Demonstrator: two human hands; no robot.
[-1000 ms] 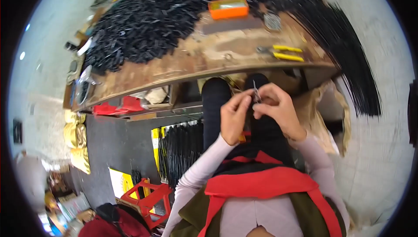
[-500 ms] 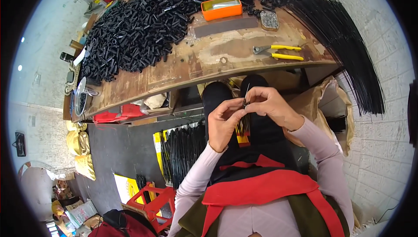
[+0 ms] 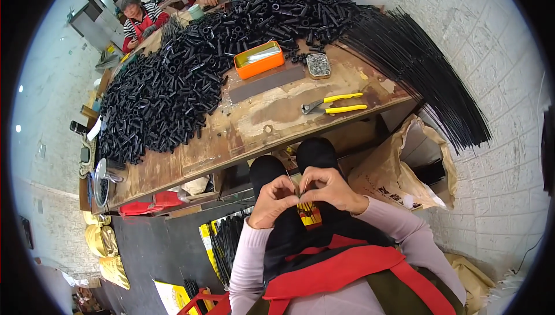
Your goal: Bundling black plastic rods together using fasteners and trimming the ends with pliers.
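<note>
My left hand and my right hand meet above my lap, thumbs and fingertips pinched close together. Something small, thin and dark is between the fingertips; too little of it shows to tell its kind. Beneath the hands, a yellow and red packet lies between my black-clad thighs, with dark thin pieces over it. On the wooden bench beyond lie pliers with yellow handles, their jaws pointing left.
Black tubular parts are heaped on the bench, beside an orange tin, a small metal box and long black rods overhanging the right end. An open paper sack stands right of my knees. Other people work at the far left.
The view has tilted up and shifted, bringing more of the co-workers into sight. My hands remain pinched together over my lap; the thin rod that stuck up from them no longer stands out.
</note>
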